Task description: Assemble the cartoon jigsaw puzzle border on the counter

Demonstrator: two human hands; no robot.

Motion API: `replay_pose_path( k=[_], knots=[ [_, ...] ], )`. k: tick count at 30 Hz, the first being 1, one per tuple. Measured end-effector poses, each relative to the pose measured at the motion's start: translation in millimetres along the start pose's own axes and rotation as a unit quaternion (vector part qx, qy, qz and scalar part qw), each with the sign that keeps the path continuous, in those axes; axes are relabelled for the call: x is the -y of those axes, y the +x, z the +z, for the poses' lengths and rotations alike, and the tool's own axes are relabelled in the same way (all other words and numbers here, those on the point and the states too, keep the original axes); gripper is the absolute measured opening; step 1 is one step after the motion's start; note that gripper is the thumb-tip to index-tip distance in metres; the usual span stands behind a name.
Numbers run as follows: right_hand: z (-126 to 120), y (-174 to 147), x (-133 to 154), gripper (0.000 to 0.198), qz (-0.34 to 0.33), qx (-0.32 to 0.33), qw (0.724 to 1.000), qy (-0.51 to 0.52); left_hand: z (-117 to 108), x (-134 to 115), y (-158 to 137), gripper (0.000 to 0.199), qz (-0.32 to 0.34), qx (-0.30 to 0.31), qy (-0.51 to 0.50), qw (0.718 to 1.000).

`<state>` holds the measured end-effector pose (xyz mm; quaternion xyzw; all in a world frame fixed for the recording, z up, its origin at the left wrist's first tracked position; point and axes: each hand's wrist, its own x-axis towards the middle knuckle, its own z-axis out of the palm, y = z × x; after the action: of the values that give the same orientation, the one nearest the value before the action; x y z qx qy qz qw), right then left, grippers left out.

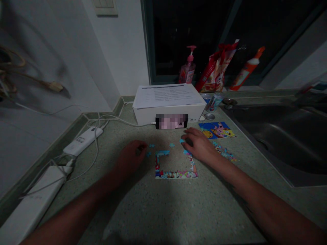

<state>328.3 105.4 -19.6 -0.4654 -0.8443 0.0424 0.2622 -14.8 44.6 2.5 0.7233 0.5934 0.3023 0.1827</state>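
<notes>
In the head view, we see the jigsaw border on the countertop, just below the middle of the picture. As we judge it, the outline is mostly done: the left side and the bottom row look joined, and the right side seems nearly so. The top edge has a gap between its upper-left run and the pieces at the upper-right corner. The inside is all bare counter, so most of the filling is left.

Our left hand is left of centre, thumb and forefinger curled towards each other beside two loose blue pieces; we cannot tell whether they pinch anything. Our right hand is right of centre, fingers bent, with a blue piece at the thumb and fingertips; whether it is gripped or merely touched, we cannot tell. Another single piece lies between the hands, above the gap. A heap of unplaced pieces sits right of centre, partly behind our right forearm, below a colourful picture card.
</notes>
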Motion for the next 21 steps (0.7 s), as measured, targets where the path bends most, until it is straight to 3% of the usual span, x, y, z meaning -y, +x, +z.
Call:
replay_pose_path(
  k=[8,21],
  knots=[
    [10.0,8.6,28.7,0.017,-0.059,0.022,0.997,0.034,5.8,-9.1,-4.2,0.021,0.068,0.041,0.042,0.996],
    [19.0,11.8,31.9,0.017,-0.046,0.044,0.997,0.046,7.2,-13.7,-5.6,0.024,0.078,0.073,0.061,0.992]
  ],
)
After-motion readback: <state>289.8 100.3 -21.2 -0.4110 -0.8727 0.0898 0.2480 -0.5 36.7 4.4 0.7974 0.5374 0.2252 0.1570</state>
